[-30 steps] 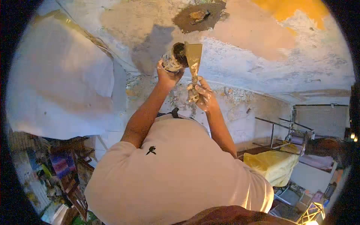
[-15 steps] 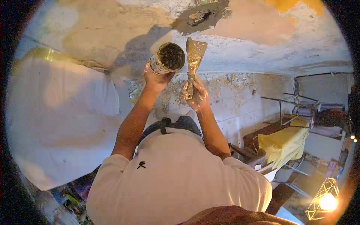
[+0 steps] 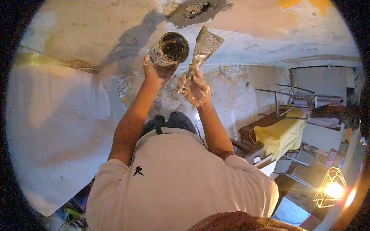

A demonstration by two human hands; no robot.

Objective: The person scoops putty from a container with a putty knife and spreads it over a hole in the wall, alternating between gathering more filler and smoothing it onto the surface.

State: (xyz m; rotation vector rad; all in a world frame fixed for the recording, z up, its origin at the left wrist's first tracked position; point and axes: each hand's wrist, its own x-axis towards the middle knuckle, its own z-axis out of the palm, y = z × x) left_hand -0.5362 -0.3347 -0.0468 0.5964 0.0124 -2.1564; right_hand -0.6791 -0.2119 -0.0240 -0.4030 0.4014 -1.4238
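My left hand point(image 3: 157, 73) is wrapped round a can point(image 3: 158, 55) with printed sides, tilted so its mouth faces me. Dark, wet-looking paste point(image 3: 174, 46) coats the inside. Just right of it, my right hand point(image 3: 197, 89), spotted with pale smears, grips a putty knife point(image 3: 206, 46) by its handle. The broad blade points up and is covered in grey-brown material. Can and blade are close but apart. Above them, a dark grey patch point(image 3: 179, 16) with a rough hole point(image 3: 196, 10) marks the worn, peeling plaster surface point(image 3: 254, 27).
A white sheet point(image 3: 54, 127) hangs at left. On the right are a yellow cloth-covered object point(image 3: 281, 133), a metal frame point(image 3: 295, 92) and a lit cage lamp point(image 3: 333, 189). Cluttered items point(image 3: 71, 215) lie at lower left.
Both hands have moved slightly upward in view, and the can is a bit higher. The putty knife's blade now leans more to the right. The background has shifted left.
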